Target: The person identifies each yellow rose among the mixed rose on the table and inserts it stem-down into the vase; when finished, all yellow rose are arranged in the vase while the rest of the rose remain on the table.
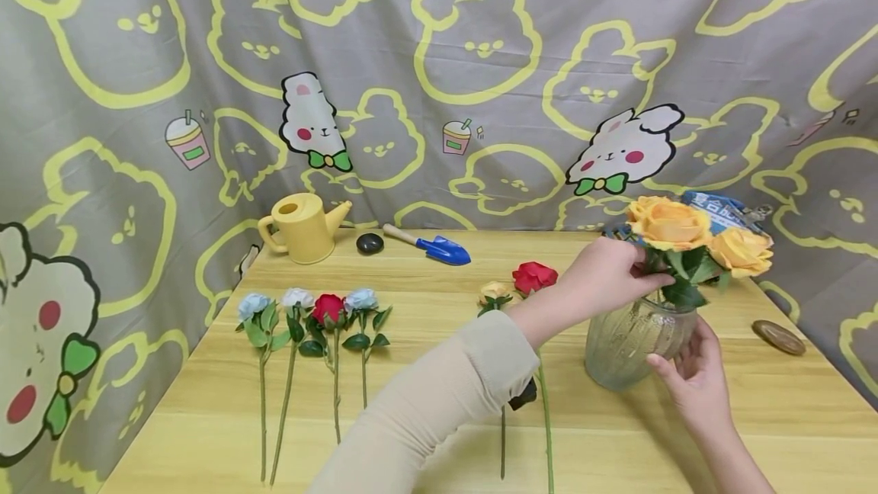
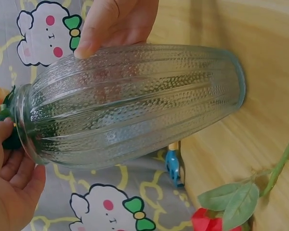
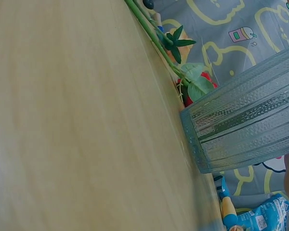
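Note:
A ribbed clear glass vase (image 1: 631, 341) stands on the right part of the table, with two orange-yellow roses (image 1: 668, 223) at its mouth. My left hand (image 1: 610, 269) reaches across to the mouth and pinches a rose among the green leaves just above the rim; the blooms cover some of its fingers. In the left wrist view, its fingertips (image 2: 25, 171) are right at the vase's rim. My right hand (image 1: 696, 376) holds the vase's side, thumb towards me. Dark green stems show through the glass (image 3: 250, 115) in the right wrist view.
Left of the vase lie a red rose (image 1: 535, 277) and a pale yellow rose (image 1: 494, 293), partly under my left arm. Several blue, white and red flowers (image 1: 329, 309) lie further left. Behind are a yellow watering can (image 1: 305, 227), black stone (image 1: 370, 243) and blue trowel (image 1: 442, 248). A brown stone (image 1: 778, 336) lies right.

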### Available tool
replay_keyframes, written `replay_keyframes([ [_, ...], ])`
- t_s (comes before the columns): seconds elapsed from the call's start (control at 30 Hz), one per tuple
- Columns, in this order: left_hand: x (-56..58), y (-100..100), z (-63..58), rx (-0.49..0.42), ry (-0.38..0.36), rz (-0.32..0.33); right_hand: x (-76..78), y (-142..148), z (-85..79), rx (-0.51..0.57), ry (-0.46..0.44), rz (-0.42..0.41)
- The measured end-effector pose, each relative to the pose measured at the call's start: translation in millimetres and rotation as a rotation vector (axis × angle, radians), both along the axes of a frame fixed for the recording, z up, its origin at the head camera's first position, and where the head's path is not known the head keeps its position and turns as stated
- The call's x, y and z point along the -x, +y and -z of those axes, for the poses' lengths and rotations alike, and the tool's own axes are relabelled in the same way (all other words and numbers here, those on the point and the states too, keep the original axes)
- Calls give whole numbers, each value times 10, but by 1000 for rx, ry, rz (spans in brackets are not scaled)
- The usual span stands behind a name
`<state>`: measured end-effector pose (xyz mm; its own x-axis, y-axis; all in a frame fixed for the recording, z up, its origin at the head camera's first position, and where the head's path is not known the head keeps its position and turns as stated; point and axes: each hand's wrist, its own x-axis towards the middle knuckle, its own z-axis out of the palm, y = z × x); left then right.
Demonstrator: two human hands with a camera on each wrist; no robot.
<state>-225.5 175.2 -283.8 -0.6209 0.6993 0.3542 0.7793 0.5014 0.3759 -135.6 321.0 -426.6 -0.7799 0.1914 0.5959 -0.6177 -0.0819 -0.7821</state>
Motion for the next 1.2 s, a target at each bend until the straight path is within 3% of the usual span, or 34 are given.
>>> replay_keyframes([
  [0.1, 6, -5, 21, -13, 60, 2, -2, 0, -3, -2, -7, 4],
  [0.23, -16, -14, -18, 13, 165, 52, -5, 6, -2, -1, 2, -13],
  [0.4, -90, 11, -121, 108, 189, 158, 7, 21, -4, -15, 31, -57],
  [0.5, -127, 64, -151, 186, 182, 179, 12, 37, -14, -37, 39, -77],
  [0.63, -156, 132, -151, 292, 171, 146, 13, 37, -23, -57, 37, -76],
  [0.73, -170, 162, -122, 350, 208, 110, 10, 29, -12, -52, 43, -68],
  [1.03, -237, 255, -95, 448, 256, -30, 8, 14, -5, -46, 24, -44],
  [1.2, -262, 187, -83, 431, 324, -7, 5, 19, -11, -41, 29, -41],
])
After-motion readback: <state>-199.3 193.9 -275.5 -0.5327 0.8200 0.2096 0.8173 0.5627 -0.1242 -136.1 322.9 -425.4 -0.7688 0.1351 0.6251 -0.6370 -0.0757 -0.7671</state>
